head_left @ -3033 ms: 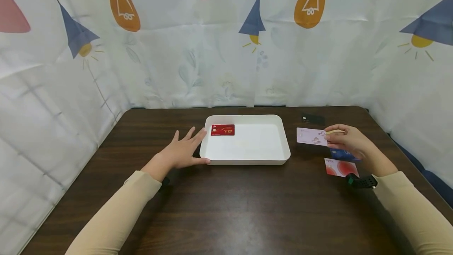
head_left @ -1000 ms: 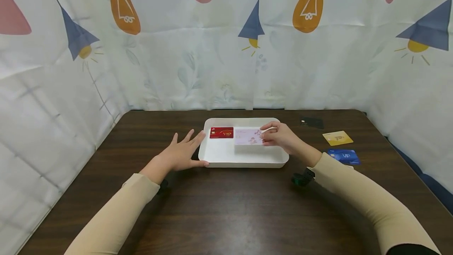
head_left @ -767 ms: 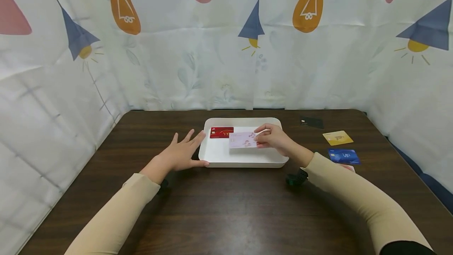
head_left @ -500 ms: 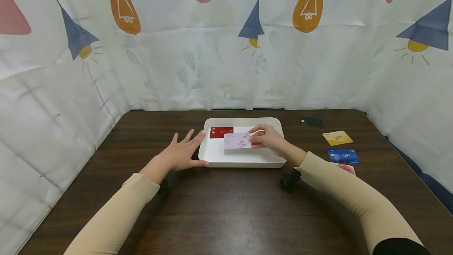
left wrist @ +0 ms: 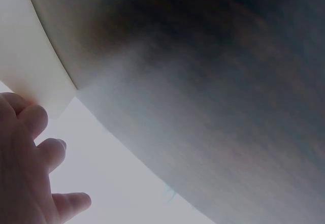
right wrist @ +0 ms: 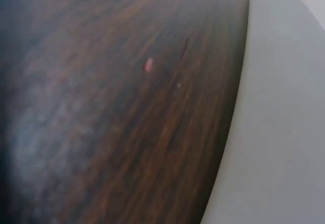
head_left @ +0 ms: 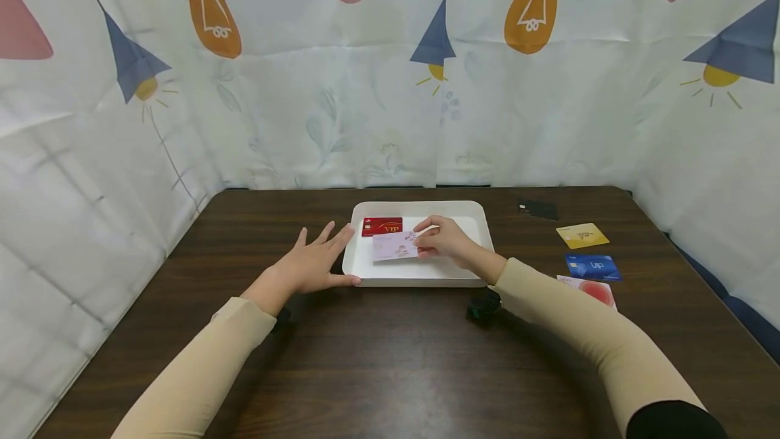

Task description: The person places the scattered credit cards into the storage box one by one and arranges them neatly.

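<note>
In the head view my right hand (head_left: 447, 242) pinches the right edge of a pale pink card (head_left: 395, 246) over the white tray (head_left: 439, 275). A red VIP card (head_left: 382, 225) lies flat in the tray's back left corner, its lower edge close to the pink one. My left hand (head_left: 309, 266) spreads its fingers at the tray's left side, thumb by the front corner. The left wrist view shows that hand (left wrist: 25, 163) against the tray's wall (left wrist: 35, 51). In the right wrist view the tray's front wall (right wrist: 274, 112) fills the right side; the pinched card is out of sight.
Right of the tray, a black card (head_left: 537, 209), a yellow card (head_left: 582, 236), a blue VIP card (head_left: 593, 267) and a white-and-red card (head_left: 590, 291) lie on the dark wooden table (head_left: 378, 358). A printed curtain (head_left: 365, 120) hangs behind.
My right hand has carried the pink card from the right side of the table into the tray area, then further left and toward the front, below the red card. The left hand has stayed put.
</note>
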A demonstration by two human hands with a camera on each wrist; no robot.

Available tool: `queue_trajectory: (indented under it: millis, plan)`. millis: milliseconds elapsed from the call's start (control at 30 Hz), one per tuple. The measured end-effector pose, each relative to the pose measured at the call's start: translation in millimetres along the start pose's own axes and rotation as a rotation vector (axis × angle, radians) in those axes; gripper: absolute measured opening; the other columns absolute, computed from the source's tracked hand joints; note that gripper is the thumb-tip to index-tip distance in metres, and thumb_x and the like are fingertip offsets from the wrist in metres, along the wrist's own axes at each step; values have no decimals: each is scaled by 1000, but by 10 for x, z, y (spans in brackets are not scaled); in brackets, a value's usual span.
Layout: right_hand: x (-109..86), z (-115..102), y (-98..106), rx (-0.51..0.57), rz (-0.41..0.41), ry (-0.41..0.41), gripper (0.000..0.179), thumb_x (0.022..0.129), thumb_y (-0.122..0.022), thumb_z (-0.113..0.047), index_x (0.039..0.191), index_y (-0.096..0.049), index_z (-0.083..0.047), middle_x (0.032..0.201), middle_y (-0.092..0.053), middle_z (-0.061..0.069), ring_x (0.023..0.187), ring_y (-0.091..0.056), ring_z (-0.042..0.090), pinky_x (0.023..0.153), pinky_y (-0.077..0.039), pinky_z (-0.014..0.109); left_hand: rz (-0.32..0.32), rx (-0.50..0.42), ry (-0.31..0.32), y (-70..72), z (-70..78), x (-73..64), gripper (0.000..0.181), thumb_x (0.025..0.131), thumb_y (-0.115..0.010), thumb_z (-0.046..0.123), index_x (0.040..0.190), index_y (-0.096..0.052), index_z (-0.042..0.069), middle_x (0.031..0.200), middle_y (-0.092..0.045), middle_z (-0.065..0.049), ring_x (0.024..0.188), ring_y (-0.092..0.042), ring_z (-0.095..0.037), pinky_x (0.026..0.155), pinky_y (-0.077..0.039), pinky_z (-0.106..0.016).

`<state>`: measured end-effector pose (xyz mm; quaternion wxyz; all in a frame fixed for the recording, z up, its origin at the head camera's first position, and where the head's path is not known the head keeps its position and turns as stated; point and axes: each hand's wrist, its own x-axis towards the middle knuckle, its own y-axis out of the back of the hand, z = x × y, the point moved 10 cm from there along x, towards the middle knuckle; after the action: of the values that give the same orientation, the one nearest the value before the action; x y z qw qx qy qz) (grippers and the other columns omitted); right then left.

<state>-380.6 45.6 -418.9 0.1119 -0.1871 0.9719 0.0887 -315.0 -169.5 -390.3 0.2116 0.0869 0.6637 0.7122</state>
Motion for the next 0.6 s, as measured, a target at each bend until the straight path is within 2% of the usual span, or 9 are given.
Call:
queue_trajectory:
  millis: [600]
  plan:
    - [140,1,-215,-10,-15,-23,30,96,-69,2,124,-58,4,98,-66,16,70,-63,16,64,-58,23,2,-10,1,6,2,2,112,88,-60,75,165,-15,8,167,-24,-14,156,-8,-39,114,-4,-75]
